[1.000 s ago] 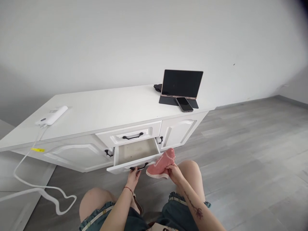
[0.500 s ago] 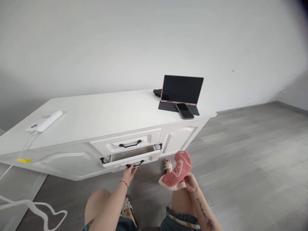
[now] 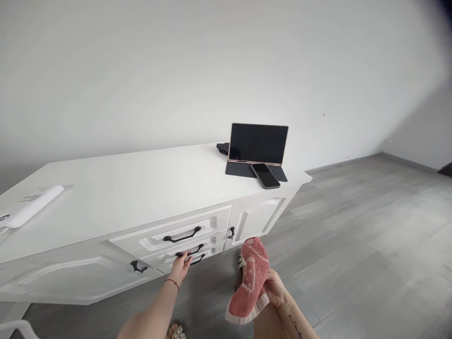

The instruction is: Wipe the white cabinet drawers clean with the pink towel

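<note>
Only the head view here, looking down at a low white cabinet (image 3: 88, 278) against a plain wall. The left hand (image 3: 181, 266) is out in front with its fingers (image 3: 187, 258) curled loosely onto the black handle of the lower drawer (image 3: 190, 256); that drawer sits flush with the cabinet front, right under the upper drawer (image 3: 176, 231), which is shut too. The right hand (image 3: 275, 289) is nearer and to the right, fingers wrapped closed around a pink towel (image 3: 249, 282) with a white edge. The towel is bunched up and held in the air above the grey floor (image 3: 353, 245), not touching the cabinet. Just behind the towel you can see a bit of a studded sandal (image 3: 240, 263) on the floor.

On the tabletop (image 3: 123, 197), far right end, there's a tablet (image 3: 257, 143) propped upright on its dark cover, with a phone (image 3: 265, 175) lying flat right in front of it. Way over on the left edge sits a white power bank (image 3: 30, 207).
</note>
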`<state>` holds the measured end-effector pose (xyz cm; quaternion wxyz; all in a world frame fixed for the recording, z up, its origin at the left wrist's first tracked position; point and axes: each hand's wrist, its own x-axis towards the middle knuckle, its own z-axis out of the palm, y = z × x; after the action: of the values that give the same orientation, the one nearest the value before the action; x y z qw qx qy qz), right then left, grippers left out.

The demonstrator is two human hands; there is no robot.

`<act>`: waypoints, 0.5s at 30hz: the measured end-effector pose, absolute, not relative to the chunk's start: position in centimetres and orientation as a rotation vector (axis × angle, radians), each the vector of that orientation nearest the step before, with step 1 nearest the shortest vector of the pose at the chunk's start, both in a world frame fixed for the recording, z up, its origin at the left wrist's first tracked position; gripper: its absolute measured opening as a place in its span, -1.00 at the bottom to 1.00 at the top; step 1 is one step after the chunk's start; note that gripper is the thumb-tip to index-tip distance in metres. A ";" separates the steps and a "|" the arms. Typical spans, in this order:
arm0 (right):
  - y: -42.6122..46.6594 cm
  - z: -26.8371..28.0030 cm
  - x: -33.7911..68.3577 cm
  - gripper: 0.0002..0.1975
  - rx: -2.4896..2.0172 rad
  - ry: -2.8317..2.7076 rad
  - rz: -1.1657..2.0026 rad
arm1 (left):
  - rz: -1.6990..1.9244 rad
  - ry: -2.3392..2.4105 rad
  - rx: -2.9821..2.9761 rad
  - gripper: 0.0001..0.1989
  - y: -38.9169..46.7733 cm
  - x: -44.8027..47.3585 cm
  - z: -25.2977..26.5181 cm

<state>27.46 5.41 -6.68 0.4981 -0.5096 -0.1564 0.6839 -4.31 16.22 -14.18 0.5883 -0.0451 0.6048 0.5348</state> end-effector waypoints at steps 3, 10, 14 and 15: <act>5.6 -6.8 26.9 -0.92 -1.295 -0.448 1.660 | 1.241 1.417 -0.098 -0.72 16.5 -4.3 -13.9; 5.7 -6.3 25.3 -0.84 -1.307 -0.560 1.433 | 1.254 1.439 -0.093 -0.94 15.3 -3.2 -11.7; 5.4 -5.8 24.4 -0.88 -1.243 -0.566 1.548 | 1.248 1.392 -0.039 -0.85 12.6 -2.8 -8.7; 5.3 -5.7 24.2 -0.88 -1.259 -0.573 1.532 | 1.247 1.382 -0.024 -0.90 11.5 -3.0 -7.8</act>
<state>24.18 5.28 -5.68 0.5130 -0.5236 -0.2384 0.6370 -3.01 11.54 -7.82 0.5971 -0.0105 0.5954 0.5374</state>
